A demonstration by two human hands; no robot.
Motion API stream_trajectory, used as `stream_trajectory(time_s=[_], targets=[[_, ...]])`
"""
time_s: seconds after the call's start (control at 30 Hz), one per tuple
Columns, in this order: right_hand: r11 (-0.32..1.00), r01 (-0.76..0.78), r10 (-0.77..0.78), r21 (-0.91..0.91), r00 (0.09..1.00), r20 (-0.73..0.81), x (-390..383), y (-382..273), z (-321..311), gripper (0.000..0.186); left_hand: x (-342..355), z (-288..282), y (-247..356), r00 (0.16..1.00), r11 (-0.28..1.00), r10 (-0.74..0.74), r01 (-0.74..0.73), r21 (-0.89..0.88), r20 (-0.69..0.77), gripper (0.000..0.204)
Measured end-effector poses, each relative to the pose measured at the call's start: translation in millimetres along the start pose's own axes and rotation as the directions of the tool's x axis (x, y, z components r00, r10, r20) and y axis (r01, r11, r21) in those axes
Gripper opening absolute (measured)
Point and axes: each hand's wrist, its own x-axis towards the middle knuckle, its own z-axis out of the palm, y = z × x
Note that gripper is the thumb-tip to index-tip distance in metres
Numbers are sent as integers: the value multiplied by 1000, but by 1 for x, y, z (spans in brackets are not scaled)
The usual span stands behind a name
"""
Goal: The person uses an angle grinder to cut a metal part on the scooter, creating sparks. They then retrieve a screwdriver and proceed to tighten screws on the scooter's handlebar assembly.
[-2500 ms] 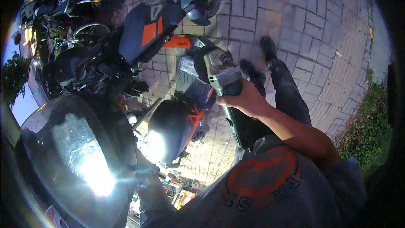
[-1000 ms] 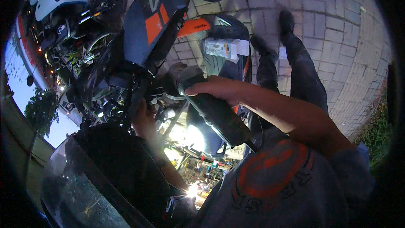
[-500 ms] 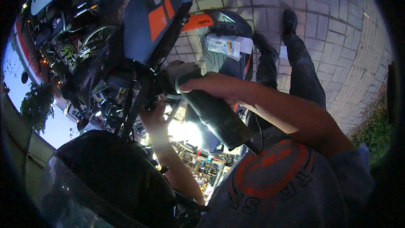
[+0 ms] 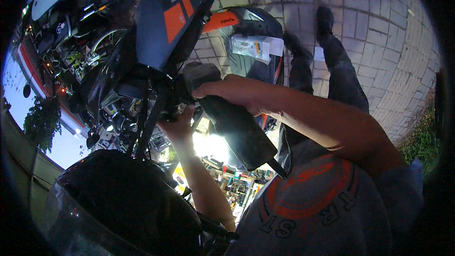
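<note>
My right hand grips a black angle grinder, tilted with its head up and left against the dark parts of a motorbike below a black-and-orange body panel; whether it touches them I cannot tell. Its cord trails from the lower end by my grey shirt. My left hand reaches up among those dark parts, just left of the grinder, with curled fingertips partly hidden; what they hold is unclear. A white paper packet lies on a black floorboard behind the tool.
More two-wheelers crowd the upper left, with a white one outermost. A dark, rounded shell fills the lower left. My legs stand on brick paving. Bright light and a clutter of tools show below; greenery edges the right.
Since the oldest frame, the grinder has swung left in my right hand and my left hand has risen into the bike's parts. In the last half second both have shifted slightly up and left.
</note>
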Motion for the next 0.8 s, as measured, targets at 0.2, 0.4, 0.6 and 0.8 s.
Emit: stream_trajectory(time_s=[0.2, 0.4, 0.6, 0.8], targets=[[1000, -11, 11, -9, 1000, 18, 6, -1, -1, 44, 1, -2, -5, 1000, 999, 2, -3, 54, 15, 89], [999, -40, 40, -21, 999, 22, 14, -1, -1, 43, 4, -8, -9, 998, 988, 47, -53, 148, 44, 78], [998, -56, 55, 2, 997, 49, 15, -1, 0, 44, 6, -12, -6, 999, 955, 20, -28, 295, 30, 78], [999, 2, -7, 34, 991, 135, 17, 2, -4, 48, 9, -9, 4, 996, 986, 38, -51, 156, 84, 76]])
